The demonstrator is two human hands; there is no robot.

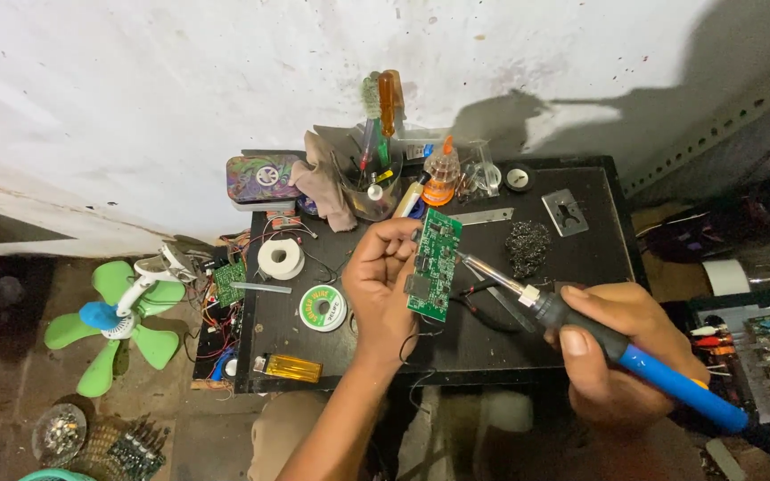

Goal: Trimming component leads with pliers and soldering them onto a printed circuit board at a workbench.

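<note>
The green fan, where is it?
In the head view, the green plastic fan with the white body lies on the floor at the far left, beside the small black worktable and close to a loose green circuit board.

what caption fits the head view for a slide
Left hand holds a green circuit board upright while the right hand puts a blue-handled soldering iron to it.

I see bare room on the small black desk (581,258) right of the crumpled ball of dark steel wool (527,247), and along the front edge beside the amber lighter (289,366). The back is blocked by the clear plastic cup full of tools (373,191), an orange-capped bottle (441,178) and a beige rag (324,183) (crowded tight). Two solder spools (281,258) fill the left.
</note>
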